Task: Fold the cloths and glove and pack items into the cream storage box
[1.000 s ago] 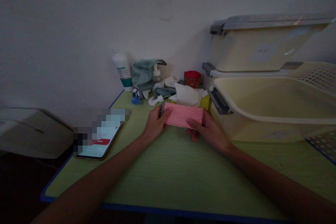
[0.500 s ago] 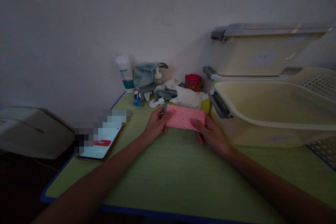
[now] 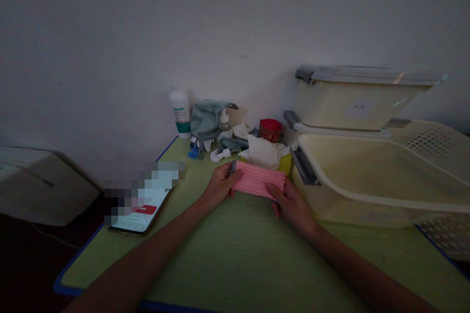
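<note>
A pink textured cleaning cloth (image 3: 257, 179) with a dark checked edge is folded into a flat rectangle and held above the green table (image 3: 235, 254). My left hand (image 3: 221, 182) grips its left end, thumb on top and fingers underneath. At the right end, my right hand (image 3: 290, 199) pinches it the same way, with the thumb lying across the pink face. Behind the cloth are a white tissue (image 3: 263, 151) and a yellow item (image 3: 285, 162), partly covered. The undersides of both hands are hidden.
Right of my hands stands an open cream bin (image 3: 352, 205), with a lidded bin (image 3: 341, 102) stacked behind. A phone (image 3: 154, 200) rests at left. Toward the wall are a white bottle (image 3: 179, 112), grey-green cloth (image 3: 207, 120), pump bottle (image 3: 225, 124) and red-lidded basket (image 3: 270, 129).
The camera view has tilted up, so everything sits lower in the picture. Both hands still hold the pink cloth, whose right end now slants slightly lower.
</note>
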Tool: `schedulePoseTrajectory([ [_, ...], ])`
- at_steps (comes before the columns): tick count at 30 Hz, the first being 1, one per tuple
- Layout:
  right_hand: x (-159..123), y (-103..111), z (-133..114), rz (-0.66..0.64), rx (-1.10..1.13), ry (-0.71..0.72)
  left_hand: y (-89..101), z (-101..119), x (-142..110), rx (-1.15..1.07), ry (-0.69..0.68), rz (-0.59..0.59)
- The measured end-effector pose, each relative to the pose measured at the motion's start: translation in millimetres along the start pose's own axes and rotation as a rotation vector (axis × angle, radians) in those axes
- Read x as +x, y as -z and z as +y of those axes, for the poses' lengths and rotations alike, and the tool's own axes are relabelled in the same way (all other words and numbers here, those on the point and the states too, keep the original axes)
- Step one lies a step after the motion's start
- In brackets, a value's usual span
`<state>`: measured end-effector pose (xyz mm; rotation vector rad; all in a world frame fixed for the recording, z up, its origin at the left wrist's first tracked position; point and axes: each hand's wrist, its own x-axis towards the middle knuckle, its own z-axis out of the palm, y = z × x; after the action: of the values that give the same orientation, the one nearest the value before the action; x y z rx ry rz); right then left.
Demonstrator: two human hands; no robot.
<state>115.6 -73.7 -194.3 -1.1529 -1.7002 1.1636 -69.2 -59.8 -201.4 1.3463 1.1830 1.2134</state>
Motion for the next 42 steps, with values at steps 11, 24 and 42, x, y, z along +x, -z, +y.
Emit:
schedulePoseTrajectory([
  [11, -5.3, -2.8, 5.0, 0.064, -0.052, 0.04, 5.7, -6.2, 10.4, -0.045, 0.068, -0.121],
  [24, -23.1, 5.8, -28.8, -0.025, -0.283, 0.174, 21.0, 40.0, 43.7, 0.003, 0.201, -0.532],
  [42, -38.1, 164.8, -100.6, 0.317, -0.29, 0.242, -87.0, 145.2, 50.5, 0.062, -0.202, -0.533],
])
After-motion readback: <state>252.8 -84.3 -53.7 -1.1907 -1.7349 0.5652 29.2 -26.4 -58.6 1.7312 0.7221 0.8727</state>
